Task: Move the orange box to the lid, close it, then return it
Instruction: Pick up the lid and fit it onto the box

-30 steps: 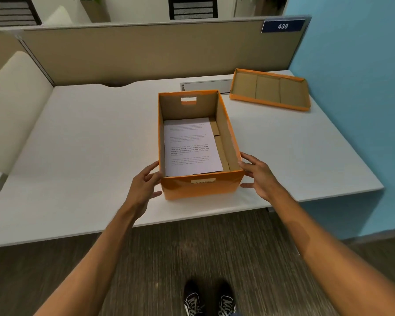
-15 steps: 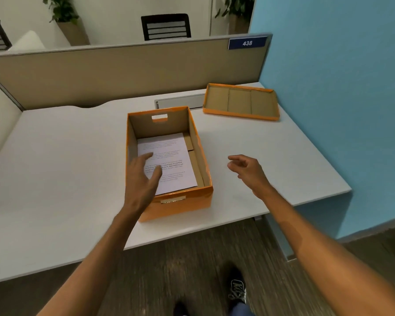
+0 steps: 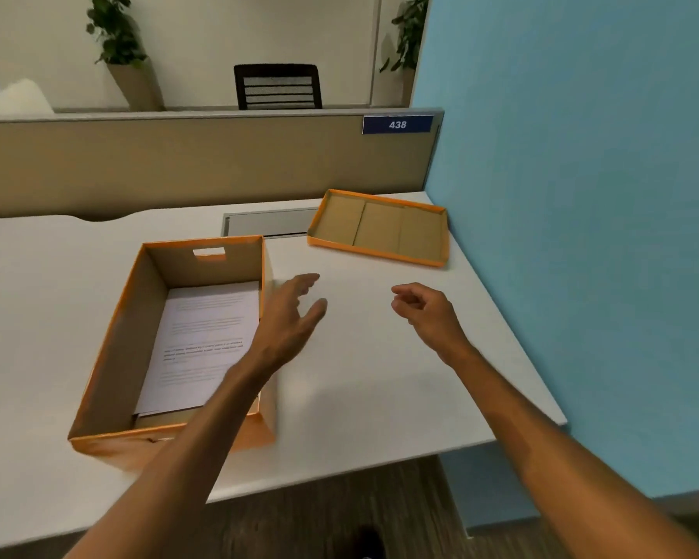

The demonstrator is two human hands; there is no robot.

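Observation:
The open orange box [image 3: 118, 357] stands on the white desk [image 3: 360, 389] at the left, with printed sheets of paper [image 3: 202, 340] lying inside. Its orange lid [image 3: 380, 229] lies upside down at the far right of the desk, against the blue wall. My left hand [image 3: 289, 316] hovers past the box's right wall, fingers spread, holding nothing; its forearm crosses over the box's near right corner. My right hand [image 3: 424, 312] floats over the bare desk between box and lid, fingers loosely curled and empty.
A blue wall [image 3: 582, 236] borders the desk on the right. A beige partition [image 3: 178, 163] with a "438" plate [image 3: 397, 124] runs along the back. A grey cable flap [image 3: 267, 221] sits beside the lid. A black chair and plants stand beyond.
Both hands have let go of the box's front corners and moved forward and right, toward the lid. The view has swung right, so the box now appears further left.

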